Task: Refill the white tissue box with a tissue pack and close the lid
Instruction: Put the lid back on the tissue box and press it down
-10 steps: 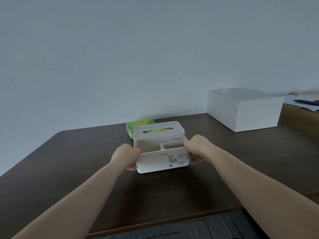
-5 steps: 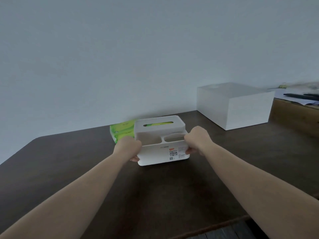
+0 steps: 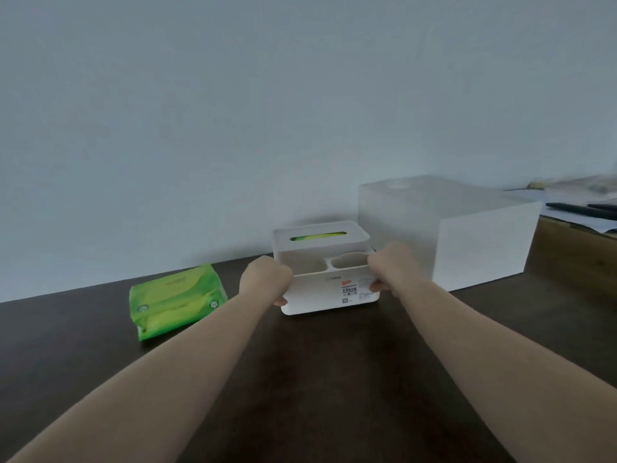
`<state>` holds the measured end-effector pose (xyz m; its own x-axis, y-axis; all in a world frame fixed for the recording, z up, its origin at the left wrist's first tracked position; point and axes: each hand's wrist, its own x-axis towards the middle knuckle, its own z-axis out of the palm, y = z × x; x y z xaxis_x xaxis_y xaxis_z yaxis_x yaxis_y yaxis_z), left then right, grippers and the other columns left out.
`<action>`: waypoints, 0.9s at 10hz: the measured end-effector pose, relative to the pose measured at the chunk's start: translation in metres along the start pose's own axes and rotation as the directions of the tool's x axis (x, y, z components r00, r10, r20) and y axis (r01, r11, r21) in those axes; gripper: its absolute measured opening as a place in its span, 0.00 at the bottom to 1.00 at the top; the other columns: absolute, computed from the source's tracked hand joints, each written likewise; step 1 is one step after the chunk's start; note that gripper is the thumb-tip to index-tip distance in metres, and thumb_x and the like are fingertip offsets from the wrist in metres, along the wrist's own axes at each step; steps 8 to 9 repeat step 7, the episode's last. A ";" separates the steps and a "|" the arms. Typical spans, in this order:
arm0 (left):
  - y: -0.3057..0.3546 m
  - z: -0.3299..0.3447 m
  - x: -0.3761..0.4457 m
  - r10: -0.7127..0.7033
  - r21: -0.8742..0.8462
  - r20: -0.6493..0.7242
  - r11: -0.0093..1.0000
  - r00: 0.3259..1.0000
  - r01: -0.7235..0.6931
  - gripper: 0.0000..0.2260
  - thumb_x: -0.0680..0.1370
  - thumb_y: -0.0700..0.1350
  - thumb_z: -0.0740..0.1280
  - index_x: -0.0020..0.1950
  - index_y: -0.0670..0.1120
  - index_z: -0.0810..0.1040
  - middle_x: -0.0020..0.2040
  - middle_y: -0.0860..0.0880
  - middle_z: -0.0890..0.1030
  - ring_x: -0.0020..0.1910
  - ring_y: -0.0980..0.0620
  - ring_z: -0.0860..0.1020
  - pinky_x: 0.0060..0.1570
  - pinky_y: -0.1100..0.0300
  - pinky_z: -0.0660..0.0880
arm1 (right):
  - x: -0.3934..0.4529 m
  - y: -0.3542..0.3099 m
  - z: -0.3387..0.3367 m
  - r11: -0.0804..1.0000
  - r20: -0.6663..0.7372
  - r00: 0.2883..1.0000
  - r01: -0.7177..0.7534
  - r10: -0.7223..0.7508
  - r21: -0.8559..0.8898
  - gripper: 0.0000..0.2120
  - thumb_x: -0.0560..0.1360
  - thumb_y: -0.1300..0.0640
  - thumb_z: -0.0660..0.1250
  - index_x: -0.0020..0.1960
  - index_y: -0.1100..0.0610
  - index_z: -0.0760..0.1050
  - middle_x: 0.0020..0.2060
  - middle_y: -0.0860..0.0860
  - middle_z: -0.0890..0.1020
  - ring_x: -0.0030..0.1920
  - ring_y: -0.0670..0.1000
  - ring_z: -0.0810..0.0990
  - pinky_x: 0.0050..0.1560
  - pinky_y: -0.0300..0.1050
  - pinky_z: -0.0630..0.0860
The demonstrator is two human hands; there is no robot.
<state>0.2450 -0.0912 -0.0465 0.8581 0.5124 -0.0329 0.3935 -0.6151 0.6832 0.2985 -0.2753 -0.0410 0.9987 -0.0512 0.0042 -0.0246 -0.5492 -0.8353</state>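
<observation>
The white tissue box (image 3: 329,295) stands on the dark table, its lid (image 3: 320,236) on top with green showing through the slot. Two open compartments face me at its front. My left hand (image 3: 265,279) grips the box's left side and my right hand (image 3: 389,267) grips its right side. A green tissue pack (image 3: 175,300) lies flat on the table to the left of the box, apart from it.
A large white rectangular box (image 3: 467,235) stands at the back right, close behind the tissue box. Further right, a wooden surface (image 3: 574,259) holds papers and dark pens (image 3: 581,210). A pale wall rises right behind the table (image 3: 317,379).
The tissue box, held in both hands, has shifted right relative to the green pack and away from me; the pack was behind it and now lies fully exposed at its left. The view has swung left.
</observation>
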 end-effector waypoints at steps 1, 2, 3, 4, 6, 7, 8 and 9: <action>0.012 0.016 0.032 0.020 0.004 -0.003 1.000 1.000 -0.020 0.09 0.72 0.37 0.53 0.35 0.40 0.70 0.13 0.48 0.73 0.25 0.49 0.78 0.33 0.59 0.69 | 0.033 -0.002 0.004 1.000 -0.028 1.000 -0.007 0.006 -0.028 0.12 0.76 0.63 0.59 0.34 0.60 0.68 0.28 0.58 0.78 0.21 0.53 0.76 0.21 0.41 0.69; 0.020 0.025 0.057 0.054 -0.022 -0.037 0.998 0.998 -0.055 0.08 0.72 0.37 0.54 0.34 0.40 0.69 0.12 0.48 0.72 0.25 0.48 0.77 0.34 0.60 0.69 | 0.062 -0.001 0.012 0.998 -0.070 0.997 0.008 -0.013 -0.068 0.13 0.76 0.62 0.58 0.33 0.61 0.69 0.25 0.57 0.78 0.24 0.53 0.78 0.26 0.42 0.72; 0.024 0.034 0.074 0.069 -0.071 -0.057 0.995 0.996 -0.073 0.08 0.72 0.37 0.55 0.34 0.41 0.68 0.19 0.45 0.76 0.25 0.47 0.77 0.34 0.60 0.68 | 0.082 0.000 0.022 0.994 -0.117 0.992 0.034 -0.047 -0.107 0.14 0.76 0.62 0.59 0.32 0.61 0.70 0.37 0.60 0.84 0.40 0.60 0.84 0.42 0.49 0.79; 0.033 0.044 0.086 0.070 -0.170 -0.071 0.982 0.995 -0.081 0.11 0.75 0.38 0.56 0.32 0.43 0.67 0.34 0.39 0.82 0.39 0.41 0.84 0.34 0.60 0.70 | 0.092 -0.001 0.030 0.996 -0.209 0.977 0.035 -0.051 -0.080 0.11 0.76 0.61 0.59 0.49 0.66 0.77 0.51 0.63 0.83 0.52 0.63 0.81 0.45 0.48 0.76; 0.034 0.053 0.105 0.110 -0.195 -0.093 0.973 0.990 -0.127 0.18 0.81 0.46 0.52 0.38 0.40 0.73 0.40 0.38 0.84 0.48 0.39 0.83 0.37 0.57 0.72 | 0.096 0.008 0.034 0.992 -0.259 0.962 0.052 -0.080 -0.114 0.14 0.78 0.60 0.56 0.57 0.66 0.75 0.56 0.63 0.80 0.57 0.62 0.78 0.45 0.44 0.68; 0.023 0.056 0.104 0.119 -0.128 -0.129 0.982 0.984 -0.136 0.25 0.82 0.51 0.48 0.47 0.37 0.78 0.34 0.43 0.80 0.48 0.41 0.80 0.47 0.55 0.70 | 0.091 0.022 0.031 0.995 -0.235 0.968 0.073 -0.085 -0.062 0.15 0.76 0.59 0.57 0.57 0.63 0.76 0.54 0.60 0.81 0.55 0.62 0.78 0.50 0.47 0.74; 0.023 0.056 0.104 0.119 -0.128 -0.129 0.982 0.984 -0.136 0.25 0.82 0.51 0.48 0.47 0.37 0.78 0.34 0.43 0.80 0.48 0.41 0.80 0.47 0.55 0.70 | 0.091 0.022 0.031 0.995 -0.235 0.968 0.073 -0.085 -0.062 0.15 0.76 0.59 0.57 0.57 0.63 0.76 0.54 0.60 0.81 0.55 0.62 0.78 0.50 0.47 0.74; 0.023 0.056 0.104 0.119 -0.128 -0.129 0.982 0.984 -0.136 0.25 0.82 0.51 0.48 0.47 0.37 0.78 0.34 0.43 0.80 0.48 0.41 0.80 0.47 0.55 0.70 | 0.091 0.022 0.031 0.995 -0.235 0.968 0.073 -0.085 -0.062 0.15 0.76 0.59 0.57 0.57 0.63 0.76 0.54 0.60 0.81 0.55 0.62 0.78 0.50 0.47 0.74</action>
